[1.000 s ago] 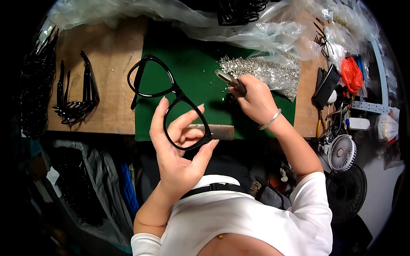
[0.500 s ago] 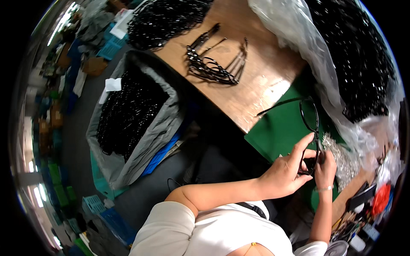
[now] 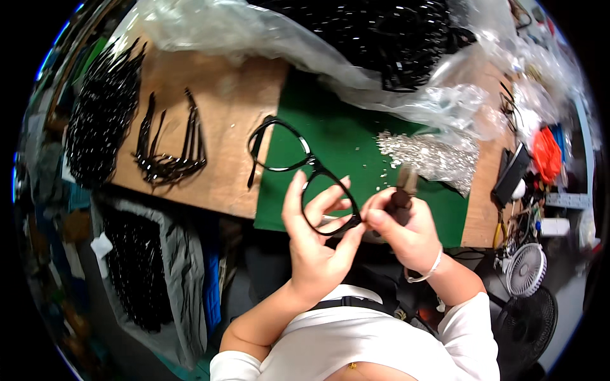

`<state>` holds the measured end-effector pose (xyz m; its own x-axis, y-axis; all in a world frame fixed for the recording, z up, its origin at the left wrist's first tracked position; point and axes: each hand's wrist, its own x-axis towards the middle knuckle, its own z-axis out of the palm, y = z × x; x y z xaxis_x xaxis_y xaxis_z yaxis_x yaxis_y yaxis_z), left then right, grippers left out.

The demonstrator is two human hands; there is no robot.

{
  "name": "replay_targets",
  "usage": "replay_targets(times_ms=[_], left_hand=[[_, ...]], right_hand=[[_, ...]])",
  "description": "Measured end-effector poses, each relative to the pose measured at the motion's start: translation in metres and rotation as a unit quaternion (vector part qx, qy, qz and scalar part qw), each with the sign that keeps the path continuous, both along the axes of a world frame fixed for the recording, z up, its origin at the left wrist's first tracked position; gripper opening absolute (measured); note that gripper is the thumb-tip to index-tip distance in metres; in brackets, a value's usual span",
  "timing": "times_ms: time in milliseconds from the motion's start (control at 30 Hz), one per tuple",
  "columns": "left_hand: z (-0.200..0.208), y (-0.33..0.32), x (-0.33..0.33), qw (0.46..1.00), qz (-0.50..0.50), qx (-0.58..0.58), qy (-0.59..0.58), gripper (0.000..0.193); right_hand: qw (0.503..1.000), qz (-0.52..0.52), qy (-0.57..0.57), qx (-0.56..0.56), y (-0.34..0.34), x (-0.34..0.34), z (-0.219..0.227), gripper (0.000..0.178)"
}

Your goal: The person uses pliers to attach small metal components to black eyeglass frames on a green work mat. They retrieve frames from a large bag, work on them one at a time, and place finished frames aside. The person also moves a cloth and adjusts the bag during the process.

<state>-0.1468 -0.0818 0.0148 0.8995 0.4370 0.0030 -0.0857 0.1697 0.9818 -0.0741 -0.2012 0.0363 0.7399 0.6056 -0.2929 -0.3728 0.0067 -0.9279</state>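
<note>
A black eyeglass frame (image 3: 311, 160) is tilted over the green mat (image 3: 330, 114), with one rim held by my left hand (image 3: 318, 254). The fingers of that hand pass behind and through the nearer rim, and its thumb presses near the hinge corner. My right hand (image 3: 413, 235) is closed around a short dark brown tool (image 3: 401, 198) with a blurred paler end. Its fingertips are right beside the same corner of the frame. What they pinch there is too small to make out. A heap of small silvery metal pieces (image 3: 435, 159) spreads just beyond my right hand.
Several glasses frames (image 3: 168, 166) lie stacked on the wooden table (image 3: 222, 89). Black frames are heaped at the far left (image 3: 101, 120) and on plastic sheeting (image 3: 210, 28) at the back. A lined bin of black pieces (image 3: 136, 273) stands below; a small fan (image 3: 526, 270) is at right.
My view has swung right, toward the mat. The frame is now turned lengthwise between both hands, and the brown tool in my right hand shows more plainly.
</note>
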Motion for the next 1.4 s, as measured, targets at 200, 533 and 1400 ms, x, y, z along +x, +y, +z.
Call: replay_targets(times_ms=[200,533,1400], left_hand=[[0.0,-0.007,0.005,0.995,-0.024,0.09,-0.033,0.088],[-0.004,-0.012,0.01,0.986,-0.034,0.151,-0.057,0.084],[0.038,0.024,-0.005,0.973,-0.164,-0.159,0.041,0.087]], right_hand=[[0.998,-0.036,-0.043,0.017,-0.005,-0.005,-0.003,0.013],[0.991,-0.064,0.116,0.02,-0.002,-0.001,0.003,0.019],[0.915,0.348,-0.016,-0.203,-0.044,-0.001,0.029,0.034]])
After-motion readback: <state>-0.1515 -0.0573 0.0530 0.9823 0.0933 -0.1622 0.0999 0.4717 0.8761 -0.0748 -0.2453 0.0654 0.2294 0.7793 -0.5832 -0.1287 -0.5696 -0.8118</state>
